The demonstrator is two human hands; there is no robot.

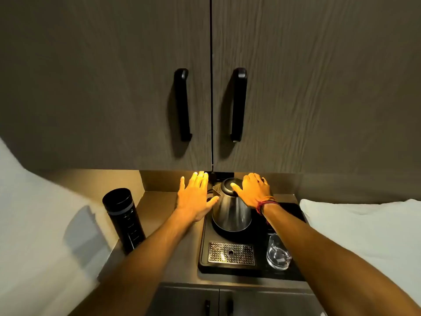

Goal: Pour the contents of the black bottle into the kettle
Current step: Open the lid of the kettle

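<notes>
A steel kettle (231, 210) with a dark lid stands on its round base at the back of a black tray (205, 254). My right hand (251, 190) rests over the kettle's right top, fingers spread, thumb touching the lid. Just left of the kettle's spout hovers my left hand (196, 197), palm down, fingers apart and holding nothing. The black bottle (123, 218) stands upright and capped on the counter at the far left, apart from both hands.
A clear drinking glass (278, 253) sits on the tray's right front, beside a metal drip grate (231, 253). Upper cabinet doors with black handles (182, 106) hang low over the counter. White walls close in left and right. Lower cabinet doors sit below the counter edge.
</notes>
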